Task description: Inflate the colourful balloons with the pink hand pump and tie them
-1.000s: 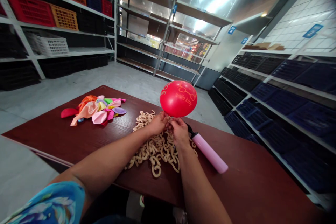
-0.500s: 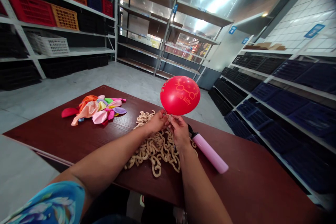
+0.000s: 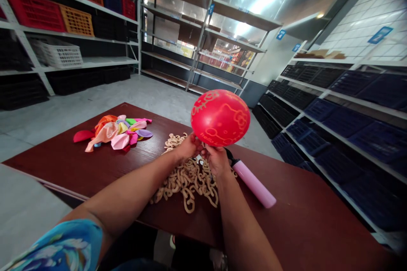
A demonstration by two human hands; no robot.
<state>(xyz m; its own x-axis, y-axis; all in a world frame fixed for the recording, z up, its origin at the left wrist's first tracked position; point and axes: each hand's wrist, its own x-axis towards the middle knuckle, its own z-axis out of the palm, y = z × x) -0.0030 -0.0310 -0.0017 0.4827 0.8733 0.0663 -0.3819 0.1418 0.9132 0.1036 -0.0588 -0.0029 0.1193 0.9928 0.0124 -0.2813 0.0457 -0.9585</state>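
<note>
An inflated red balloon (image 3: 220, 116) with yellowish cartoon print tilts toward me above the table. My left hand (image 3: 190, 147) and my right hand (image 3: 217, 159) meet under it, fingers closed at its neck. The balloon's body partly covers the right fingers, and the neck itself is mostly hidden. Beneath the hands spreads a heap of tan, curled rope-like pieces (image 3: 187, 178); their kind is unclear. Just right of my right hand lies a pink hand pump (image 3: 256, 184) with a black end.
Several uninflated coloured balloons (image 3: 116, 131) lie piled on the left of the dark red-brown table (image 3: 63, 156). Shelving with coloured crates (image 3: 34, 8) stands left, a rack (image 3: 197, 51) at the back, and shelves of dark crates (image 3: 333, 127) on the right.
The red balloon has tipped toward me and slightly right, showing more of its printed face and covering part of my right fingers. Both hands remain nearly in place at its neck.
</note>
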